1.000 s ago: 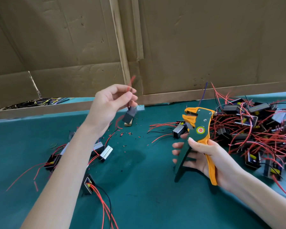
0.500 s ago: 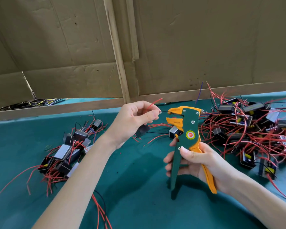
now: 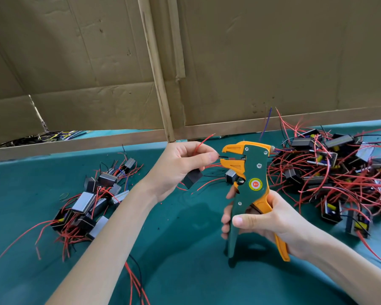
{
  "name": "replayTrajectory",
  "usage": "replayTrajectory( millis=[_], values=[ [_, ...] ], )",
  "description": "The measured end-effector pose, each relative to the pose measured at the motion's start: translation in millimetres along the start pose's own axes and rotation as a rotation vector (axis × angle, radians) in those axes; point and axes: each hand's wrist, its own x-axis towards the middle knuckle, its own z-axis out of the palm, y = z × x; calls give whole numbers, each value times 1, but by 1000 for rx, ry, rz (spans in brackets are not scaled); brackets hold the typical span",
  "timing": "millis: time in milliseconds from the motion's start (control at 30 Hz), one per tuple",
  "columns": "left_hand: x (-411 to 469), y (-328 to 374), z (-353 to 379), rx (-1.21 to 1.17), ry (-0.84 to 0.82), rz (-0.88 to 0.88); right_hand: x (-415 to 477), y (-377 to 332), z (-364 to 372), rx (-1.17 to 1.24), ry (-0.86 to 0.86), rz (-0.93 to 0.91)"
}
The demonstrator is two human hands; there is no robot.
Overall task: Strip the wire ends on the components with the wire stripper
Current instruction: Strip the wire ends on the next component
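Two heaps of wired components flank the action on the green table [image 3: 185, 278]: the big tangle [image 3: 339, 172] on the right and the smaller heap [image 3: 97, 201] on the left, both lying just as they did half a second ago. In the centre the wire stripper [image 3: 252, 183] stands upright, nose pointing left. The right hand [image 3: 273, 221] is wrapped round both handles, which are spread apart. The left hand [image 3: 176, 170] has closed the gap. A second ago it was up and well away; now it is right at the nose, thumb and forefinger pinching a black wire [image 3: 223, 156] whose tip sits between the stripper's orange jaws. The small black component [image 3: 193, 178] hangs just under that hand's curled fingers, and its red wire [image 3: 204, 140] pokes up above them.
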Motion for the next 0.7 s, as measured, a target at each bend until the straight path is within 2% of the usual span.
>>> replayTrajectory(
  millis=[300,700],
  values=[
    [1,-3,-5,8,-25,-10,0,-1,1,-37,2,-10],
    [1,-2,-11,53,-86,-7,-3,-2,7,-214,73,-51]
  ],
)
